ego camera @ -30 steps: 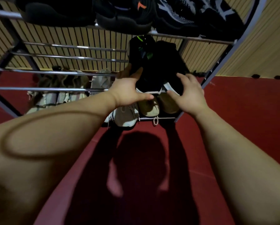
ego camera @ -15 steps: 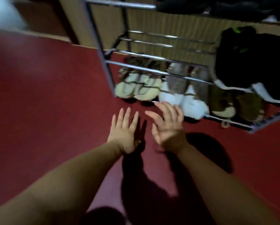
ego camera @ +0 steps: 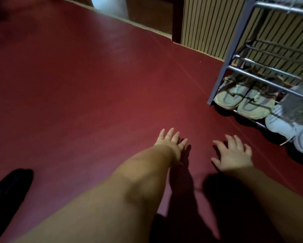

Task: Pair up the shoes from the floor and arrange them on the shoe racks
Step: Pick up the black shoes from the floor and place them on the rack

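My left hand (ego camera: 170,142) and my right hand (ego camera: 232,153) hover over the red floor with fingers spread, both holding nothing. The metal shoe rack (ego camera: 235,50) stands at the right edge. On its bottom tier sits a pair of pale green sneakers (ego camera: 242,100), and beside them a pair of white and grey sneakers (ego camera: 287,121). A dark object (ego camera: 8,192), possibly a black shoe, lies on the floor at the lower left, blurred.
Red floor (ego camera: 94,85) stretches wide to the left of the rack. A slatted wooden wall (ego camera: 208,27) runs behind the rack, with a dark post (ego camera: 178,20) at its left end. A pale panel (ego camera: 110,4) stands at the top.
My hands let go of the black shoes on the rack and pulled back empty. The view swung left, away from the rack, bringing open floor and a dark object into sight.
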The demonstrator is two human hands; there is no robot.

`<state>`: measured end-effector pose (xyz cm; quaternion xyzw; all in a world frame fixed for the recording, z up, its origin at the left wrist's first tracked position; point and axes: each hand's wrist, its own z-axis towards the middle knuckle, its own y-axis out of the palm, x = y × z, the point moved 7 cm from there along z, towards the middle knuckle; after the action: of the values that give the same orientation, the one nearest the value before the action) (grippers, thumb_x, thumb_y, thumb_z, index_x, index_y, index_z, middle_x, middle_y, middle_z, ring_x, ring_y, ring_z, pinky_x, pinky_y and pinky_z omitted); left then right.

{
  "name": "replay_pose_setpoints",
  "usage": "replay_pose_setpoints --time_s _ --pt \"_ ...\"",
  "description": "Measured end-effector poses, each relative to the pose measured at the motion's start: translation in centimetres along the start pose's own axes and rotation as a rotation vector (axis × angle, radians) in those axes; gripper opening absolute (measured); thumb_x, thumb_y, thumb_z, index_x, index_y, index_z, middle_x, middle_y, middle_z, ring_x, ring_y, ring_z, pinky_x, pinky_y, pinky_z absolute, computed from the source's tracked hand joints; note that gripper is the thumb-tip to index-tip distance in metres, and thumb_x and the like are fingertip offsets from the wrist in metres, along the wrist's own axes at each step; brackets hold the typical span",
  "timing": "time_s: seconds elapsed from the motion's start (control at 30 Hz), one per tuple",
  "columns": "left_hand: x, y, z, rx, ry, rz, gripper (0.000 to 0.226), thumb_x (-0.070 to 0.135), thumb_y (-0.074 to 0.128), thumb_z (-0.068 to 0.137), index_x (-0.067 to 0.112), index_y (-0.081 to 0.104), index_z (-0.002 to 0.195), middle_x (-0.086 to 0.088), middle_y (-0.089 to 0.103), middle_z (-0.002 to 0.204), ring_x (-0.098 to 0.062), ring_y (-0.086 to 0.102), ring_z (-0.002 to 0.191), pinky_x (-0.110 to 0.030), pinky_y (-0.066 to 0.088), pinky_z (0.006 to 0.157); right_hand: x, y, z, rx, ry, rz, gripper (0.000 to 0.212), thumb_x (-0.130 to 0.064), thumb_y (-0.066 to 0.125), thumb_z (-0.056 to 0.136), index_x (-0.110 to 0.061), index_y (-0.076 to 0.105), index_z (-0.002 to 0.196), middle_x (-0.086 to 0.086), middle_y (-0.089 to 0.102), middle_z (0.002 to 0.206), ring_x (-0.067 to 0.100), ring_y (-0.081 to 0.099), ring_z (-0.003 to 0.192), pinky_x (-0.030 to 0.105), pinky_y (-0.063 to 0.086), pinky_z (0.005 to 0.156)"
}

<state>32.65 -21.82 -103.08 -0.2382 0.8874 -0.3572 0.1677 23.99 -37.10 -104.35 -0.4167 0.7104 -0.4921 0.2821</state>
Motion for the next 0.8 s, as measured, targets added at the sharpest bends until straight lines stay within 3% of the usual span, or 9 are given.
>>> replay_pose_setpoints --time_s 0.07,0.23,0.33,0.57,0.7,0.8 --pt "-1.7 -1.7 -0.2 0.046 0.028 -0.040 0.085 0.053 0.045 0.092 0.025 -0.010 0.150 -0.009 -0.015 0.158 -0.031 -0.020 0.143 -0.053 -0.009 0.115 -1.8 -0.8 -0.2 -0.017 0.031 0.020 0.065 -0.051 0.049 0.089 -0.034 0.023 0.146 0.006 0.003 0.158 0.028 -0.002 0.145 0.045 0.008 0.115" --pt "-9.6 -2.6 -1.8 0.125 -0.061 0.027 0.092 0.056 0.049 0.089 0.026 -0.014 0.149 -0.009 -0.016 0.157 -0.031 -0.019 0.143 -0.052 -0.009 0.114 -12.4 -2.3 0.6 -0.014 -0.136 0.019 0.069 -0.048 0.049 0.090 -0.034 0.014 0.148 0.006 -0.005 0.159 0.030 -0.008 0.145 0.049 0.005 0.115" --pt "-14.7 -1.1 -2.9 0.154 -0.145 -0.102 0.091 0.052 0.048 0.090 0.025 -0.017 0.148 -0.009 -0.018 0.157 -0.033 -0.021 0.142 -0.053 -0.010 0.114 -18.8 -4.4 2.2 -0.006 -0.160 0.061 0.072 -0.046 0.049 0.091 -0.035 0.009 0.149 0.005 -0.006 0.159 0.029 -0.009 0.145 0.049 0.005 0.115" --pt "-26.5 7.4 -7.2 0.143 -0.316 -0.395 0.090 0.055 0.046 0.090 0.026 -0.017 0.148 -0.010 -0.018 0.157 -0.033 -0.020 0.143 -0.051 -0.007 0.115 -31.8 -4.0 2.9 -0.106 -0.139 0.092 0.071 -0.045 0.049 0.093 -0.032 0.010 0.150 0.007 -0.002 0.159 0.030 -0.005 0.146 0.049 0.008 0.114" --pt "-31.7 14.3 -10.5 0.081 -0.477 -0.574 0.094 0.058 0.048 0.088 0.027 -0.017 0.148 -0.010 -0.017 0.157 -0.033 -0.019 0.143 -0.054 -0.006 0.115 -41.5 -0.6 0.1 -0.159 -0.419 -0.034 0.073 -0.042 0.050 0.092 -0.031 0.007 0.150 0.007 -0.006 0.159 0.029 -0.009 0.145 0.050 0.004 0.114" --pt "-34.3 19.7 -13.2 0.030 -0.585 -0.676 0.100 0.061 0.052 0.084 0.030 -0.019 0.147 -0.009 -0.018 0.157 -0.034 -0.020 0.142 -0.057 -0.006 0.113 -46.6 1.8 -1.8 -0.236 -0.498 -0.041 0.073 -0.040 0.050 0.093 -0.031 0.005 0.151 0.007 -0.008 0.159 0.030 -0.011 0.145 0.050 0.003 0.115"
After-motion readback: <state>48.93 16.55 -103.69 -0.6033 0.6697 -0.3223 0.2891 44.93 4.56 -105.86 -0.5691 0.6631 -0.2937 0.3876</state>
